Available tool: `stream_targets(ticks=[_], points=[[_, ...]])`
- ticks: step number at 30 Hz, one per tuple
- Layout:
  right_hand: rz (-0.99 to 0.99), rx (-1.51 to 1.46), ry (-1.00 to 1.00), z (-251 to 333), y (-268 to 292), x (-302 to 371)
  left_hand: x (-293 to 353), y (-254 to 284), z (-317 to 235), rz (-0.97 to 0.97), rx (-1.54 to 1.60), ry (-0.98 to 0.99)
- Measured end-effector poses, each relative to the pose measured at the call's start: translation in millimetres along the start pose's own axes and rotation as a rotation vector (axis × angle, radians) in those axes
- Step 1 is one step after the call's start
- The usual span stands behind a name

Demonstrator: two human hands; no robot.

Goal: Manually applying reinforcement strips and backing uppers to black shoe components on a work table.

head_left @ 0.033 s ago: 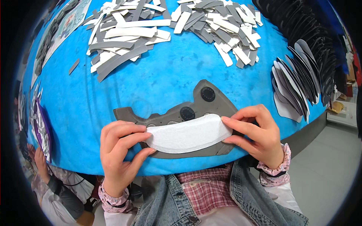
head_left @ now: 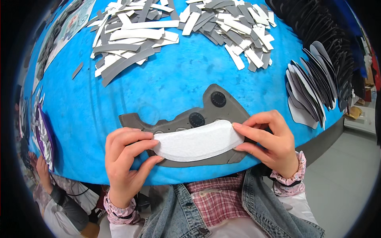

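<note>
While fingers pinch its ends, the white piece lies between

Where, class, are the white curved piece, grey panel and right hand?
White curved piece [head_left: 198,141], head view, middle of its face.
Grey panel [head_left: 230,112], head view, upper right part.
Right hand [head_left: 278,143], head view, middle of hand.
</note>
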State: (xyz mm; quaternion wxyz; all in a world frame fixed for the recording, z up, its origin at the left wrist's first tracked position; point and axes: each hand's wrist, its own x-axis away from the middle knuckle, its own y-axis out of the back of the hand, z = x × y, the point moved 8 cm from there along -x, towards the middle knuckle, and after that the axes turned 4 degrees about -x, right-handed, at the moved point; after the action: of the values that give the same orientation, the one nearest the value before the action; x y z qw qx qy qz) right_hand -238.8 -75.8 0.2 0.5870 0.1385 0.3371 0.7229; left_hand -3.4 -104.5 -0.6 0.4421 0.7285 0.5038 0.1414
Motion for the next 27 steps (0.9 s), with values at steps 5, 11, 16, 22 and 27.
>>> stream_targets(ticks=[5,11,16,22,27], points=[[0.015,0.038,0.024,3.3,-2.1,-1.4,3.7,1.9,0.9,-0.032,-0.052,0.029],[0.047,0.091,0.031,8.5,-3.1,-1.1,5.3,0.6,0.7,-0.038,-0.047,0.024],[0.073,0.125,0.018,13.6,-6.8,1.0,5.4,4.2,-2.8,-0.049,-0.069,0.002],[0.069,0.598,0.002,34.9,-27.5,16.3,2.2,-4.9,-11.3,0.028,-0.222,-0.023],[0.037,0.638,0.033,40.8,-34.5,21.6,19.5,-59.0,-80.5,0.302,-0.166,-0.347]])
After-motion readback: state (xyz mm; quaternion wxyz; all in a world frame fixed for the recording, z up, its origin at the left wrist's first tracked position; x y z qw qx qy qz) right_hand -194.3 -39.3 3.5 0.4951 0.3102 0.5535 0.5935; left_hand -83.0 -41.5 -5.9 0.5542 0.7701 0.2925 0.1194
